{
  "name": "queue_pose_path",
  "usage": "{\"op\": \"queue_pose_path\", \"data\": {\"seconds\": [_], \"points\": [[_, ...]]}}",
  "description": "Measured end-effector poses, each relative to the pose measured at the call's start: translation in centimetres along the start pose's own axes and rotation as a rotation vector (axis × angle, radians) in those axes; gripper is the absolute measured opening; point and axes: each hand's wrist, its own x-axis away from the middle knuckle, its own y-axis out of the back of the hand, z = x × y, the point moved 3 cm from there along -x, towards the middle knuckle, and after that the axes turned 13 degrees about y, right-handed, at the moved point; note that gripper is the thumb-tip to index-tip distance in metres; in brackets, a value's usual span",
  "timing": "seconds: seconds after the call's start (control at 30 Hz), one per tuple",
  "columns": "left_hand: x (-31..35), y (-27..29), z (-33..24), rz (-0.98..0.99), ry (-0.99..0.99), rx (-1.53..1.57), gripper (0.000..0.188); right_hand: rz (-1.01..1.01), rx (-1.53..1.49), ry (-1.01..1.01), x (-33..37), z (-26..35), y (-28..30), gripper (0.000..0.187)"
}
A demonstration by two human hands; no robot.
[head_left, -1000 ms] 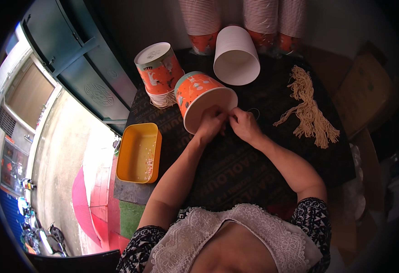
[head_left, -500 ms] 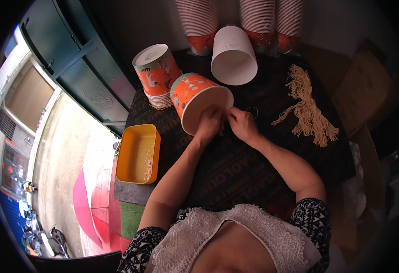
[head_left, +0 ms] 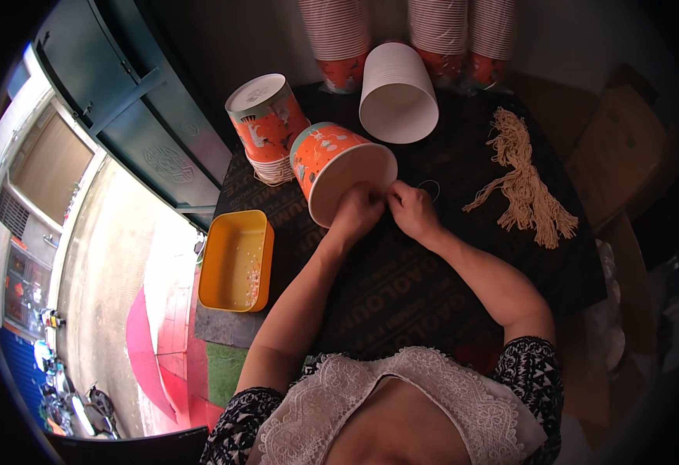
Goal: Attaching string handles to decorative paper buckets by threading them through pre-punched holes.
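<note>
An orange paper bucket printed with pale figures lies tilted on its side, its white mouth facing me. My left hand reaches into the mouth with fingers curled closed; whatever they grip is hidden. At the right side of the rim, my right hand is closed in a pinch. A thin pale cord loops out behind it, apparently from between its fingers. Behind the bucket on the left stands an upside-down stack of similar orange buckets, with cord hanging at its lower rims.
On the dark printed tabletop, a yellow tub with small pale bits sits at left. A bundle of beige cords lies at right. A white bucket stack lies behind, before tall wrapped bucket stacks. A green door stands at left.
My left hand has shifted slightly inside the bucket's mouth, its fingers a little more hidden. The right hand keeps its pinch by the rim. The bucket has hardly moved.
</note>
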Motion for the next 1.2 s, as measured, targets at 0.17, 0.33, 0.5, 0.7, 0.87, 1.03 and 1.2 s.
{"op": "queue_pose_path", "data": {"seconds": [0.17,0.33,0.5,0.7,0.87,1.03,1.2], "points": [[0.1,-0.2,0.6,-0.061,-0.045,-0.034,0.017,0.014,0.039,-0.006,0.1,0.1,-0.2,0.007],[-0.1,-0.4,0.9,-0.059,-0.042,-0.053,0.016,-0.006,0.014,-0.016,0.1,0.0,-0.3,0.009],[-0.1,-0.2,1.0,-0.031,-0.036,-0.051,0.017,0.009,0.045,0.009,0.0,-0.1,-0.3,0.009],[0.1,-0.1,1.0,-0.021,0.002,0.077,0.020,-0.001,0.178,0.227,0.1,0.6,-0.1,0.005],[0.0,0.1,1.2,0.010,0.087,0.172,0.021,0.036,0.207,0.199,0.4,1.2,0.0,0.005],[-0.2,0.1,1.5,0.025,0.127,0.207,0.022,0.020,0.145,0.083,0.6,0.9,-0.3,0.006],[-0.1,0.3,1.2,0.036,0.149,0.214,0.022,0.013,0.101,0.045,0.6,0.8,-0.4,0.007]]}}
